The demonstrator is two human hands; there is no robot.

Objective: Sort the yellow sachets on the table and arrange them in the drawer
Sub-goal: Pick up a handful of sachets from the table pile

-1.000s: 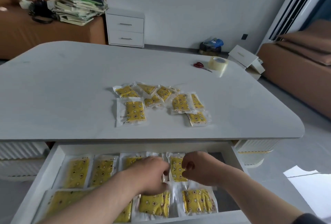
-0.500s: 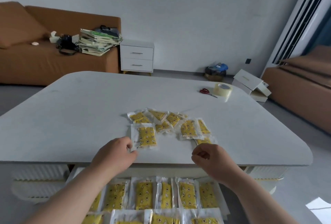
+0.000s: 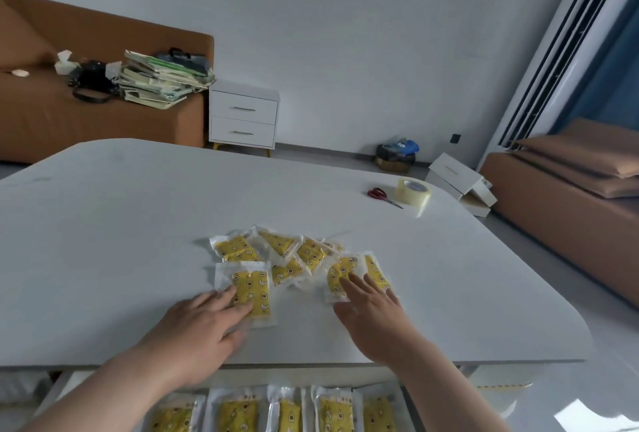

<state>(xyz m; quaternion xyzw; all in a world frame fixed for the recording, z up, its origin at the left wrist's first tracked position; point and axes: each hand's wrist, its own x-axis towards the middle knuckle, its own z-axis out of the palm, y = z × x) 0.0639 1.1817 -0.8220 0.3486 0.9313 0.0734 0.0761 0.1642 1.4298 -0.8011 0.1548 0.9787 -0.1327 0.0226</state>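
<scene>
Several yellow sachets [image 3: 294, 252] in clear wrappers lie in a loose cluster on the white table [image 3: 103, 241]. My left hand [image 3: 204, 328] lies flat with straight fingers on the nearest left sachet [image 3: 254, 288]. My right hand [image 3: 373, 310] has its fingers spread over the right-hand sachets [image 3: 340, 274], covering the lowest one. Below the table's front edge the open drawer [image 3: 62, 393] shows a row of sachets [image 3: 287, 411] standing side by side.
Red scissors [image 3: 382, 196] and a roll of clear tape [image 3: 413, 191] lie at the table's far right. A brown sofa with piled papers [image 3: 162, 81], a white nightstand [image 3: 243, 117] and another brown couch [image 3: 570, 189] stand beyond.
Both hands have left the drawer, risen to the tabletop and now rest flat on sachets in the pile. My view has tilted up, so less of the drawer shows.
</scene>
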